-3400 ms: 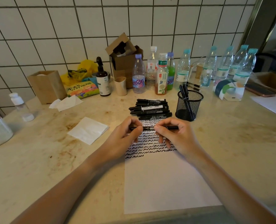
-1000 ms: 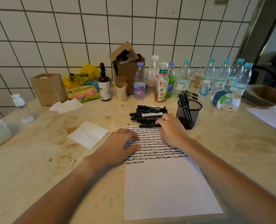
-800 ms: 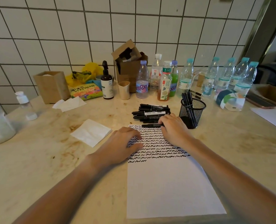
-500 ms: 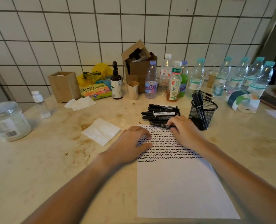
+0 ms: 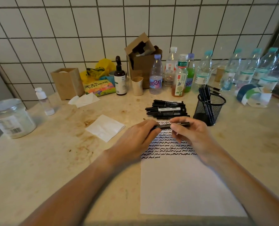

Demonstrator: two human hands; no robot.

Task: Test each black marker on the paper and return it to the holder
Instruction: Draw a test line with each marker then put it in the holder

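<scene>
Both hands hold one black marker [image 5: 171, 125] level, just above the top edge of the paper [image 5: 184, 185]. Left hand [image 5: 135, 139] has its fingers curled round the marker's left end; right hand [image 5: 191, 132] pinches the right part with thumb and fingertips, other fingers curled below. Cannot tell if the cap is on or coming off.

Paper lies on the counter [image 5: 45, 168] near its front edge, right of centre. Upper part is filled with rows of black squiggles [image 5: 168, 147]; lower part is blank. Last row is short, only on the left side.

Pile of black markers [image 5: 166, 110] lies flat on the counter just past the paper's top edge, between the hands and the bottles. Black mesh holder [image 5: 209, 111] stands upright just right of the pile, with a few markers [image 5: 205, 95] standing in it, leaning to the left.

Folded white napkin [image 5: 105, 127] sits left of the hands. Row of plastic bottles [image 5: 200, 72] runs along the back edge by the tiled wall. Brown cardboard box [image 5: 142, 59] stands open behind them, dark pump bottle [image 5: 120, 79] left of it. Clear lidded jar [image 5: 11, 118] sits at the left edge.
</scene>
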